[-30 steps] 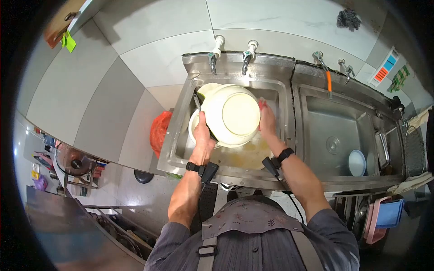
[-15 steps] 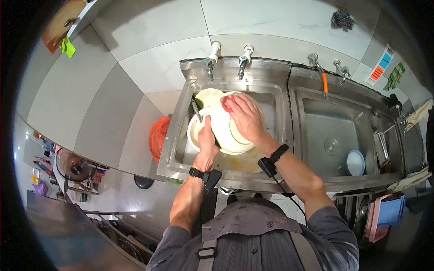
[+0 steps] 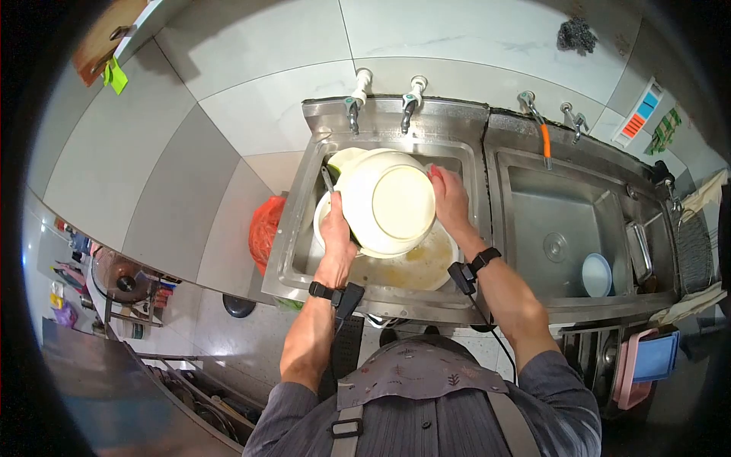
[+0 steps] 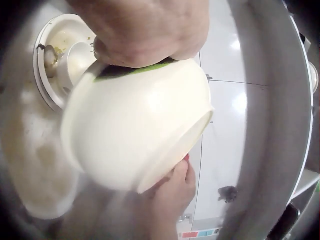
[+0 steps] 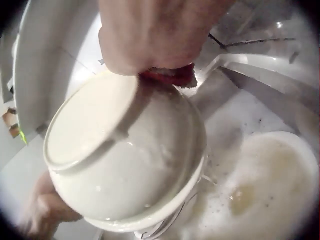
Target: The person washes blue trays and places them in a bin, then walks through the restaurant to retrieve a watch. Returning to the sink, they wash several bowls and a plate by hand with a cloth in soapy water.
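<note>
A large cream bowl point(image 3: 405, 202) is tilted over the left sink, its round foot facing up. My left hand point(image 3: 336, 231) grips its rim on the left side, by a green and dark patch point(image 4: 132, 70). At the opposite side, my right hand point(image 3: 452, 199) holds a red scrubbing pad point(image 5: 176, 76) against the bowl's outer wall near the foot. Beneath, a cream dish point(image 4: 46, 37) holds a white cup point(image 4: 80, 62) and food bits. A pale plate point(image 3: 440, 266) with yellowish stains lies in the sink, at the near right of the bowl. A metal utensil handle point(image 3: 327, 178) sticks up by my left hand.
Two taps point(image 3: 352, 114) stand over the left sink point(image 3: 283, 251). The right sink point(image 3: 548, 199) holds a small pale-blue bowl point(image 3: 596, 275) and has an orange hose point(image 3: 546, 145) above it. A red plastic bag point(image 3: 266, 228) hangs at the left edge.
My right hand went from the bowl's right side up across its foot with the red pad, then back to the right side. The bowl tilted and turned back; my left hand kept its hold.
</note>
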`<action>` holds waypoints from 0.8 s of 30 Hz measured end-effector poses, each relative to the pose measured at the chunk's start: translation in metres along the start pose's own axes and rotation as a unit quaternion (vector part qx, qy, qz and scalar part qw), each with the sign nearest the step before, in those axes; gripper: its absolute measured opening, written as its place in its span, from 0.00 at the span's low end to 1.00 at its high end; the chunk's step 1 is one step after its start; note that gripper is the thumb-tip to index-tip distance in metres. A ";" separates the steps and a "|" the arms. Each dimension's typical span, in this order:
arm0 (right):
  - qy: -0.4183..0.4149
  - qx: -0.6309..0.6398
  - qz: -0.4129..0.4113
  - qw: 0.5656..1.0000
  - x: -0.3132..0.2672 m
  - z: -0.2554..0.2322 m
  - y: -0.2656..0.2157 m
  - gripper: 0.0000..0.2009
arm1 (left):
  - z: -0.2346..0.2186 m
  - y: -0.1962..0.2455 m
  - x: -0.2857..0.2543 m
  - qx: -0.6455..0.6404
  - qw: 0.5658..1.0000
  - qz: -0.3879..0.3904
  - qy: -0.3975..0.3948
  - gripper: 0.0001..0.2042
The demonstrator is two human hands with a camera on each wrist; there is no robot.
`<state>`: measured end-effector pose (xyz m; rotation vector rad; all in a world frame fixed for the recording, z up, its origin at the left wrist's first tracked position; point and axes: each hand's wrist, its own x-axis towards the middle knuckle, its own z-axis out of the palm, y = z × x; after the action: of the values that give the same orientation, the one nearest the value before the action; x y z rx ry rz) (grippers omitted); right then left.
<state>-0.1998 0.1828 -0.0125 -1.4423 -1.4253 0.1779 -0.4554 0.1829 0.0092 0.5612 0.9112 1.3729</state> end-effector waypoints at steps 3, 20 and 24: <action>0.044 -0.045 -0.163 0.985 0.008 -0.009 -0.028 0.16 | 0.011 0.006 -0.008 0.039 0.999 0.008 0.012 0.28; -0.068 0.032 -0.104 0.992 -0.070 0.016 -0.083 0.21 | 0.010 -0.040 -0.014 -0.087 0.992 -0.085 -0.043 0.26; -0.080 -0.055 -0.186 0.978 -0.064 0.024 -0.106 0.22 | 0.026 -0.042 -0.031 -0.054 0.993 -0.091 -0.060 0.24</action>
<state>-0.3023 0.1171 0.0195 -1.2426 -1.8346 -0.0231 -0.4087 0.1503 -0.0028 0.4622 0.7662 1.2029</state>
